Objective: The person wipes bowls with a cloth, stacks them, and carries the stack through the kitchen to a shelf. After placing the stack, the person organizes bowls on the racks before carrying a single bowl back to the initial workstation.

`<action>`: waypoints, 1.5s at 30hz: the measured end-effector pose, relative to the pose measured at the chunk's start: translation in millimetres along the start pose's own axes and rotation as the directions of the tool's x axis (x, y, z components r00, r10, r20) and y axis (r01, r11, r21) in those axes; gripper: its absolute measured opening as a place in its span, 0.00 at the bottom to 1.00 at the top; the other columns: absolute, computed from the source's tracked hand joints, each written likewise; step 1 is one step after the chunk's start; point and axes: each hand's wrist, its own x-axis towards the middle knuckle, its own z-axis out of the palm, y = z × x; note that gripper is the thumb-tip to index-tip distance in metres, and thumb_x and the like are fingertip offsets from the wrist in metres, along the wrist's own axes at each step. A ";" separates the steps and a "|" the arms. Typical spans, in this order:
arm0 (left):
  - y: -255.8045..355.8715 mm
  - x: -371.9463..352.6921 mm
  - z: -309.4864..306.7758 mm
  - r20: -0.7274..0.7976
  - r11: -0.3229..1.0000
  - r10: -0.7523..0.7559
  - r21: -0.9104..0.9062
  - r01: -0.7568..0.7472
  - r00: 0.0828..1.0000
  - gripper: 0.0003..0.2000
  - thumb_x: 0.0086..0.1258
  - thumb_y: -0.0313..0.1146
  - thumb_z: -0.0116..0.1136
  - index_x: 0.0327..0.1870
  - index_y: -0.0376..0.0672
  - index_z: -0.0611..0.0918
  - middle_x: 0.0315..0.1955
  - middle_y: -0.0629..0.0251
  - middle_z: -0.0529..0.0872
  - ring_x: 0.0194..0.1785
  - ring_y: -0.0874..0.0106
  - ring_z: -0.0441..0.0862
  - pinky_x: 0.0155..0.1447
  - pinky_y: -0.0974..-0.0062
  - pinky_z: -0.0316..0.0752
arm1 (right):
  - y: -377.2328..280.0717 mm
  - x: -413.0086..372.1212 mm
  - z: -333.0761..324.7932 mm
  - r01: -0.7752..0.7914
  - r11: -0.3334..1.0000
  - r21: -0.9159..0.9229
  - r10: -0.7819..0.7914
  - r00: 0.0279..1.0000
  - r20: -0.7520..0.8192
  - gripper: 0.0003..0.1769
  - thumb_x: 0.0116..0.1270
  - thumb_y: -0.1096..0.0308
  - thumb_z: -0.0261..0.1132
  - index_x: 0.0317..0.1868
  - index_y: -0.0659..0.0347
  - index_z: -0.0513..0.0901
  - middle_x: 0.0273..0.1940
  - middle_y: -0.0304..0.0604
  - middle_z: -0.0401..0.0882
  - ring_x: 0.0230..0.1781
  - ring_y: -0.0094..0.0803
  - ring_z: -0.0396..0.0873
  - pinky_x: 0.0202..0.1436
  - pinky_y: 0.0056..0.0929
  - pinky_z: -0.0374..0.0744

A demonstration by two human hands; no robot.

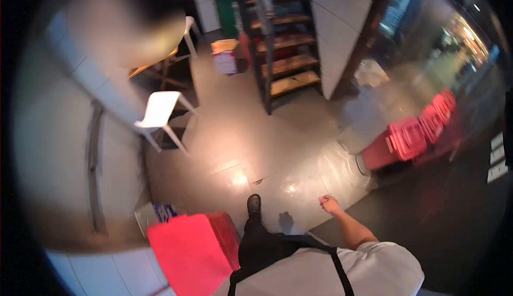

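My right hand hangs out in front of my body at the right, above the floor. Its fingers are curled in, and I see nothing in them. My left hand is out of view. Close by on my left stands a large red bin, its top facing up toward me. One dark shoe shows below me on the tiled floor. I have on a white shirt and dark apron straps.
A white chair stands by the left wall. Wooden steps rise ahead, with a box to their left. Pink-red lidded bins line the right side. Part of the upper left is blurred.
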 end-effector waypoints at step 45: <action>1437.4 -170.1 617.9 0.395 0.152 0.670 -0.902 -0.405 -0.629 0.60 0.57 0.73 0.60 0.80 0.39 0.48 0.76 0.41 0.58 0.78 0.49 0.60 0.76 0.48 0.56 | -261.4 321.3 -882.6 0.541 0.839 -0.063 -0.239 0.262 -0.935 0.27 0.65 0.75 0.64 0.66 0.58 0.74 0.77 0.57 0.56 0.80 0.47 0.53 0.80 0.43 0.54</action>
